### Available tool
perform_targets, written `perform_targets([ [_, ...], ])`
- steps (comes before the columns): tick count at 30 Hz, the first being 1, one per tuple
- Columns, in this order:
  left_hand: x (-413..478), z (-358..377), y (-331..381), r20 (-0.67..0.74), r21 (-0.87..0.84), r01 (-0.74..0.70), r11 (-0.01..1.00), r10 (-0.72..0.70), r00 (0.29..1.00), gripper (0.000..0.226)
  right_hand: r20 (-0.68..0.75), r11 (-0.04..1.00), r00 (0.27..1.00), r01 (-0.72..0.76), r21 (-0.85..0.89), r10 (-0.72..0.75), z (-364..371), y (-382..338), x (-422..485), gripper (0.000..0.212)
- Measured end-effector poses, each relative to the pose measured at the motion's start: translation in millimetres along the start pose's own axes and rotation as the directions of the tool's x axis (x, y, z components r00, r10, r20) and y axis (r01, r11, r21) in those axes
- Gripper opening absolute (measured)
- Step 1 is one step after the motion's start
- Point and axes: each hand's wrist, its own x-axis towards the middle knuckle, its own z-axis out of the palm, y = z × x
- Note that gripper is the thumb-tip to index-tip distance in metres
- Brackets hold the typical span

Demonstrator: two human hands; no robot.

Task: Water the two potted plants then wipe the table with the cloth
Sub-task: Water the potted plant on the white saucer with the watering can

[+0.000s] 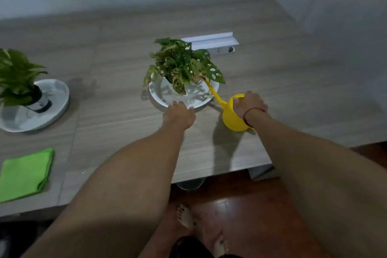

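Plants: two, each potted on a white dish: centre plant (182, 63), left plant (16, 77).
Cloth: one green cloth (25, 174), near-left worktop (125, 128) edge.
Right hand (249, 103): grip closed on yellow watering can (232, 119), spout in centre plant.
Left hand (179, 115): fingers loose, touching centre dish (161, 94) rim.
Open room: bare worktop far and right.

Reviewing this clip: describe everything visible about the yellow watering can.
The watering can is bright yellow, smooth and plastic-looking, with a round body and a long thin spout. It is right of the white plate near the table's front edge, casting a shadow there. The right hand closes over its top. The spout angles up and left, its tip among the leaves of the middle plant. No water is discernible.
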Motion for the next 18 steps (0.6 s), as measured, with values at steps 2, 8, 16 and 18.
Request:
perform_targets([
  [2, 8, 12, 1, 0.045, -0.008, 0.038, 0.999, -0.038, 0.998, 0.061, -0.037, 0.997, 0.997, -0.07, 0.023, 0.071, 10, 6, 9, 0.056],
  [8, 31, 62, -18, -0.011, 0.025, 0.085, 0.996, -0.085, 0.996, 0.077, -0.095, 0.966, 0.967, -0.224, 0.129, 0.237, 40, 20, 23, 0.062],
  [16, 23, 84, -24, 0.045, -0.096, 0.187, 0.978, -0.183, 0.982, 0.095, -0.131, 0.958, 0.95, -0.27, 0.101, 0.282, 46, 28, 25, 0.048],
  [18, 26, 83, -25, 0.143, -0.036, 0.213, 0.976, -0.206, 0.968, 0.092, -0.122, 0.957, 0.952, -0.271, 0.103, 0.282, 45, 29, 23, 0.048],
])
